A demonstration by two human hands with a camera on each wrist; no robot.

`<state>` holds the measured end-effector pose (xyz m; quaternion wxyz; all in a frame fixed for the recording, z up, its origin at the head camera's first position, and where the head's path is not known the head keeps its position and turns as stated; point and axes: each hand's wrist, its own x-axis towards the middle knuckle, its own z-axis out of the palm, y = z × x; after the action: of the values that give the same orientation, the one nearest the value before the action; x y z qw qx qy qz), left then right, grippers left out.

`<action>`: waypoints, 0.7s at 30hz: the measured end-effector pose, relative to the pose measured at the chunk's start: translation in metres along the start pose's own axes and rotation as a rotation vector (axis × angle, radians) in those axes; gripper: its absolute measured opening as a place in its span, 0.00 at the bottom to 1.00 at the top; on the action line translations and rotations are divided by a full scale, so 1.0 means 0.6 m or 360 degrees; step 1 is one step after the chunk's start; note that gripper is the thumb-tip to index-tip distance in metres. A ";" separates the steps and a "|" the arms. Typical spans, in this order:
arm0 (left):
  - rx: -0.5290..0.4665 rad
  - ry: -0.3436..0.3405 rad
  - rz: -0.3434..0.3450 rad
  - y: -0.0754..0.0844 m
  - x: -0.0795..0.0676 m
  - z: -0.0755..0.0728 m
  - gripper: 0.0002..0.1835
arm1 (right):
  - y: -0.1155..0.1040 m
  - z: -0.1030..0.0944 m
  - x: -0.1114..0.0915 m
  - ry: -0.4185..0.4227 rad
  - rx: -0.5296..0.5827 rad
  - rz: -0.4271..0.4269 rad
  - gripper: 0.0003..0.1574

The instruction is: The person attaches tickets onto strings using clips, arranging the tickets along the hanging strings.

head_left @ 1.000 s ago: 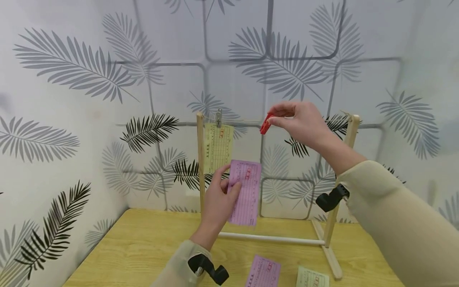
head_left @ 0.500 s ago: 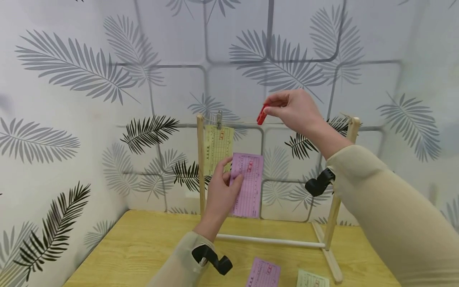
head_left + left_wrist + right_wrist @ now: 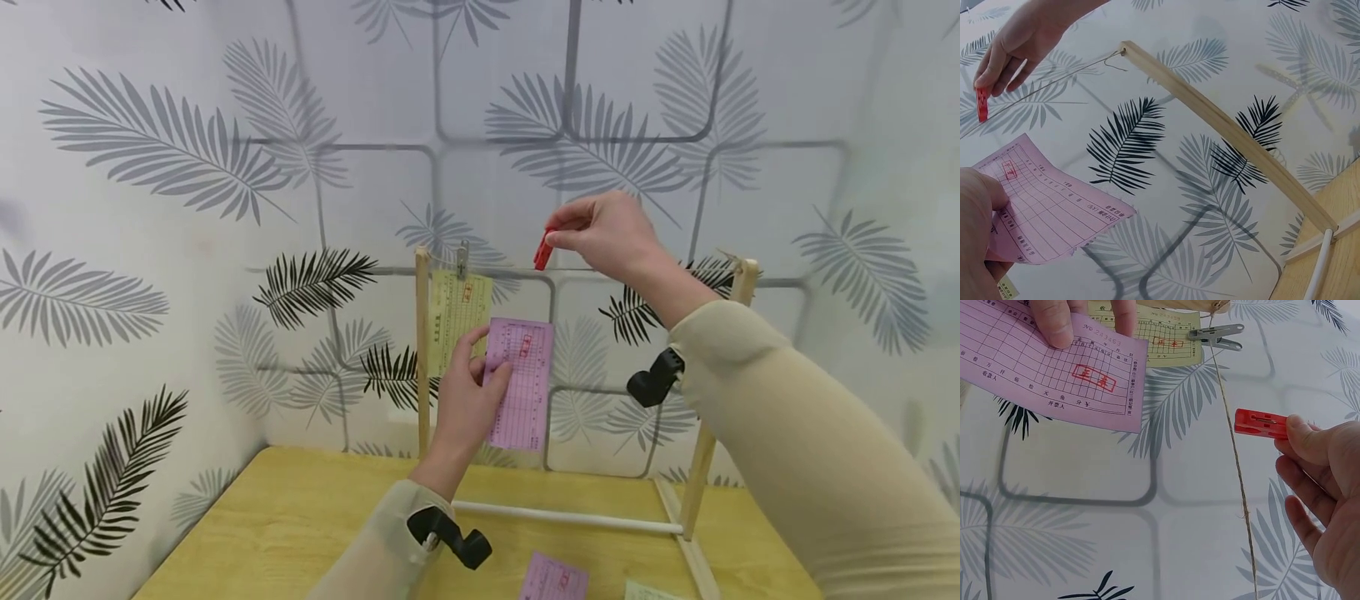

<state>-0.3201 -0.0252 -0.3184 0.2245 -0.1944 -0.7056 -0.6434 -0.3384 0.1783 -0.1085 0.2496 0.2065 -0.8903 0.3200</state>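
Between thumb and fingers of my left hand (image 3: 463, 408) is a pink receipt slip (image 3: 527, 400), printed with a grid and a red stamp. The slip hangs below the level of the twine (image 3: 1229, 415), apart from it. My right hand (image 3: 615, 237) pinches a red clothespin (image 3: 543, 249) by one end. In the right wrist view the clothespin's free end (image 3: 1246, 421) points at the twine, right beside it. To the left, a yellow receipt slip (image 3: 459, 317) hangs from the twine under a grey clothespin (image 3: 1217, 336).
The twine spans two wooden posts (image 3: 423, 350) of a stand, with a white rod (image 3: 570, 517) low across it. Another pink slip (image 3: 553, 579) and a pale yellow one (image 3: 649, 591) lie on the wooden table (image 3: 300, 517). A leaf-patterned wall stands behind.
My left hand has raised the pink slip and moved it slightly right. The red clothespin has gone left and a little upward with my right hand.
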 end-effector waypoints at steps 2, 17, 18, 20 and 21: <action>0.0001 0.0006 -0.0006 0.000 0.005 0.002 0.32 | 0.000 0.002 0.002 -0.0006 -0.0013 -0.0005 0.13; 0.0025 0.0048 0.0032 0.022 0.039 0.022 0.31 | 0.001 0.015 0.010 -0.0079 -0.0112 -0.0054 0.11; 0.0027 0.0053 0.0035 0.023 0.040 0.023 0.31 | 0.001 0.015 0.010 -0.0089 -0.0116 -0.0056 0.11; 0.0032 0.0063 0.0038 0.024 0.044 0.025 0.31 | 0.002 0.015 0.010 -0.0107 -0.0125 -0.0064 0.12; 0.0037 0.0070 0.0037 0.024 0.046 0.026 0.31 | 0.003 0.015 0.010 -0.0114 -0.0126 -0.0068 0.12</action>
<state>-0.3355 -0.0085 -0.2923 0.2496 -0.1860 -0.7056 -0.6367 -0.3469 0.1723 -0.1122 0.2323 0.2269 -0.9060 0.2714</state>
